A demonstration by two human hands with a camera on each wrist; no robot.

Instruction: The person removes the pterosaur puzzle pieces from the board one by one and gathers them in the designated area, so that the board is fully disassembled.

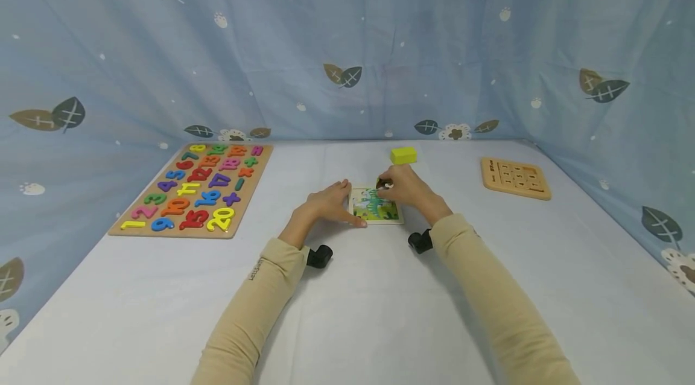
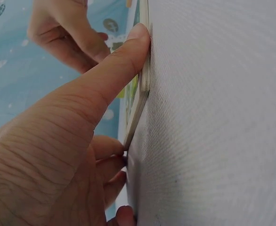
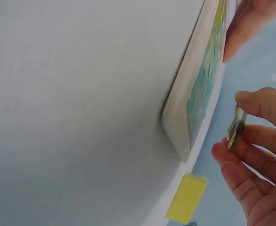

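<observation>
A multicoloured number puzzle board (image 1: 247,192) is laid flat at the left of a white-covered table (image 1: 353,318), its raised numerals (image 1: 220,219) joined by arithmetic signs (image 1: 231,199). A yellow block (image 1: 403,156) is set toward the far edge; at right, a wooden sliding-number board (image 1: 491,179) is placed. All is backed by a blue curtain (image 1: 347,17) printed with leaves and paw prints.

The left hand (image 1: 329,203) and right hand (image 1: 408,186) block the square wooden picture puzzle's (image 1: 374,209) sides; a yellow rectangular block (image 1: 403,156) stands far; white cloth (image 1: 364,300) leaves passage near.
</observation>
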